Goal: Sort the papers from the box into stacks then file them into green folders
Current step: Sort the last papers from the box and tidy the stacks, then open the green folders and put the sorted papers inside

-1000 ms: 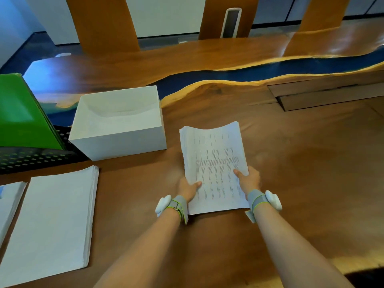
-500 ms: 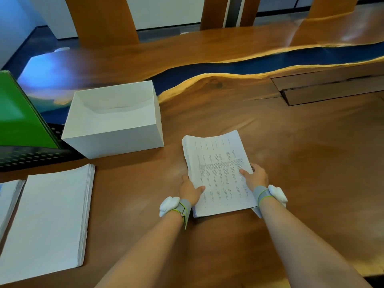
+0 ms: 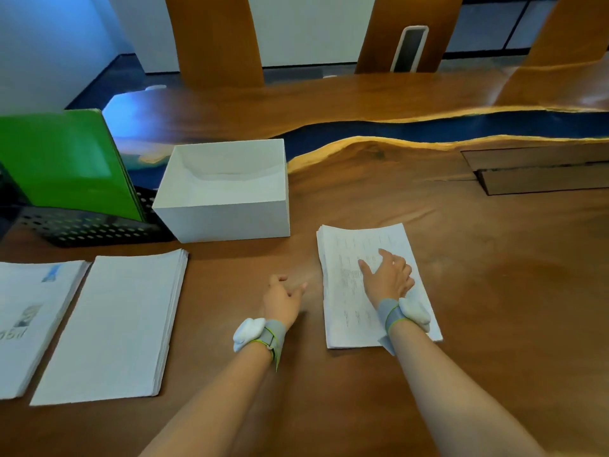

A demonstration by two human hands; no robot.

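Note:
A stack of printed papers [image 3: 349, 282] lies flat on the wooden table [image 3: 494, 291], right of centre. My right hand [image 3: 389, 278] rests on top of it with fingers spread. My left hand [image 3: 283, 298] hovers over the bare wood just left of that stack, fingers loose, holding nothing. The white box [image 3: 227, 192] stands open behind it and looks empty. Two more paper stacks lie at the left: a plain white stack [image 3: 115, 321] and a stack with pictures [image 3: 23, 318] cut by the frame edge. Green folders [image 3: 62, 163] stand in a black mesh rack [image 3: 82, 225].
A blue resin strip [image 3: 428, 127] runs across the table behind the box. A recessed hatch [image 3: 540, 173] sits at the right. Wooden chair backs [image 3: 214, 37] stand along the far side. Bare wood stretches right of the printed stack.
Both hands held the printed stack by its near edge and lowered it onto the table. Now the left hand has let go and moved left; the right hand lies on top.

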